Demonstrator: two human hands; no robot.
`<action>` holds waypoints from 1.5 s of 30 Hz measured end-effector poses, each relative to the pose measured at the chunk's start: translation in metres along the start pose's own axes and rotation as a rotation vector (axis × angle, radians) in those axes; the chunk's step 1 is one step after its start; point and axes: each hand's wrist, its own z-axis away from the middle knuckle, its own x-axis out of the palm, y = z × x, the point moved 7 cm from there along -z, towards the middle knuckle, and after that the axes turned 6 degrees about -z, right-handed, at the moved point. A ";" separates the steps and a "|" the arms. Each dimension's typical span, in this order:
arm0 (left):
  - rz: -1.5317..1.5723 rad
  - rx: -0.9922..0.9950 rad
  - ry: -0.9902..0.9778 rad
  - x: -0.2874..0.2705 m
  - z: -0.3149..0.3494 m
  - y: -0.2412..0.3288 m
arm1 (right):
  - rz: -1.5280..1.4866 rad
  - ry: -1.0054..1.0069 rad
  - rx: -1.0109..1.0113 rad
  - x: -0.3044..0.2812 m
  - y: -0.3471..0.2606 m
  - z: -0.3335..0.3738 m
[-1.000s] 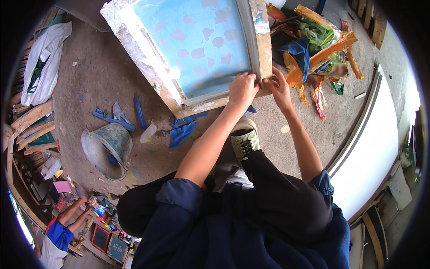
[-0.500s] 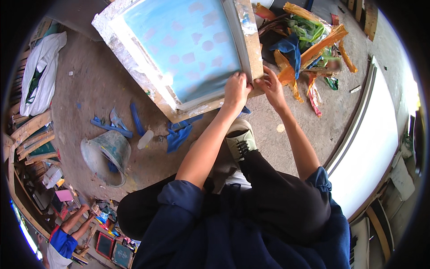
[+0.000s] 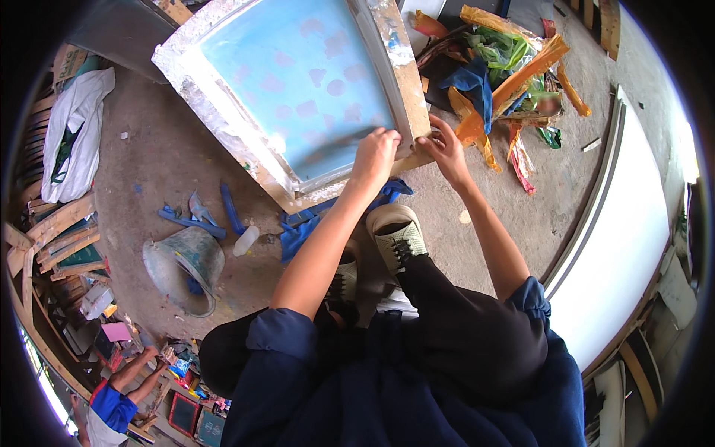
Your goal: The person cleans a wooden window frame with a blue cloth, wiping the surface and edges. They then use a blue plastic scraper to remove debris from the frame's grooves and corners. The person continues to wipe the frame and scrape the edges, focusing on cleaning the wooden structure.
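A light-blue mesh screen (image 3: 298,82) with greyish blotches is stretched in a tilted, paint-crusted wooden frame (image 3: 411,89) in front of me. My left hand (image 3: 376,155) rests at the inner lower-right corner of the frame, fingers curled down on the mesh edge; whatever they may pinch is hidden. At the outside of the same corner, my right hand (image 3: 448,153) holds the wood edge, thumb against the near side and fingers along the right side. Blue cloth (image 3: 302,235) lies under the frame's near edge, partly covered.
A dirty bucket (image 3: 186,272) lies tipped on the floor at left, by blue scraps (image 3: 195,222). Torn orange, green and blue wrapping (image 3: 514,74) is heaped at upper right. A white panel (image 3: 618,253) stands along the right. Another person's arms (image 3: 141,376) show at lower left.
My left hand has slid slightly left and down along the inner corner. My right hand stays at the frame's edge. The view has shifted a little.
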 end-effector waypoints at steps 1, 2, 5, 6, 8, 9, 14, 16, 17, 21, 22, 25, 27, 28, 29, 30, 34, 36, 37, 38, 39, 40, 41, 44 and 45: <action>0.000 0.020 -0.008 0.003 0.001 0.003 | -0.005 -0.006 0.009 0.001 0.000 0.000; -0.057 0.046 -0.024 0.007 0.001 0.005 | -0.001 -0.010 0.004 0.004 0.000 -0.001; -0.123 -0.070 -0.055 0.008 -0.003 0.008 | 0.022 -0.005 -0.001 0.002 0.001 0.000; -0.146 -0.107 -0.049 0.006 -0.005 0.008 | 0.024 -0.006 -0.002 0.002 0.003 0.000; -0.160 -0.157 -0.104 0.009 -0.010 0.011 | 0.027 -0.001 -0.001 0.000 0.005 0.000; -0.171 -0.187 -0.130 0.011 -0.010 0.010 | 0.024 0.000 0.000 0.000 0.004 0.000; -0.254 -0.187 -0.101 0.018 -0.013 0.008 | 0.013 -0.011 0.016 0.003 0.003 0.001; -0.257 -0.178 -0.074 0.019 -0.012 0.007 | -0.001 -0.010 0.020 0.002 0.003 0.001; -0.259 -0.165 -0.051 0.019 -0.012 0.008 | -0.003 -0.006 0.025 0.003 0.004 0.001; -0.180 -0.161 0.044 0.021 -0.008 0.001 | 0.001 0.006 0.010 0.002 0.002 0.000; -0.161 -0.158 0.056 0.022 -0.007 -0.002 | 0.002 0.010 0.001 0.004 0.000 0.001; -0.115 -0.148 0.057 0.023 -0.007 -0.003 | 0.004 0.008 -0.024 0.003 -0.005 0.000; -0.102 -0.146 0.021 0.024 -0.005 -0.003 | -0.005 0.015 -0.022 0.003 -0.005 0.001; -0.102 -0.136 0.025 0.023 -0.005 -0.002 | -0.010 0.018 -0.023 0.002 -0.004 0.002; -0.101 -0.125 0.030 0.021 -0.005 -0.001 | -0.012 0.018 -0.019 0.001 -0.004 0.001; -0.103 -0.119 0.032 0.019 -0.004 -0.002 | -0.016 0.016 -0.013 0.002 -0.003 0.001; -0.068 -0.100 0.045 0.008 -0.002 -0.005 | -0.037 0.020 -0.011 0.003 -0.003 0.001; -0.010 -0.047 0.042 0.005 0.001 -0.002 | -0.037 0.021 0.002 0.002 -0.001 0.001; -0.027 -0.045 0.039 0.003 0.002 -0.003 | -0.036 0.022 0.009 0.002 0.000 0.001; -0.044 -0.042 0.036 0.001 0.003 -0.003 | -0.034 0.026 0.008 0.002 0.001 0.001; -0.060 -0.042 0.033 0.000 0.005 -0.004 | -0.031 0.028 0.010 0.002 0.001 0.001; -0.093 -0.041 0.037 -0.001 0.007 -0.003 | -0.028 0.031 0.012 0.003 0.001 0.002; -0.127 -0.039 0.041 -0.002 0.008 -0.002 | -0.025 0.027 0.009 0.004 0.001 0.001; -0.232 -0.007 0.021 -0.006 0.013 0.014 | -0.020 0.027 0.011 0.002 0.000 0.002; -0.269 0.006 0.013 -0.006 0.015 0.018 | -0.022 0.026 0.012 0.002 0.000 0.002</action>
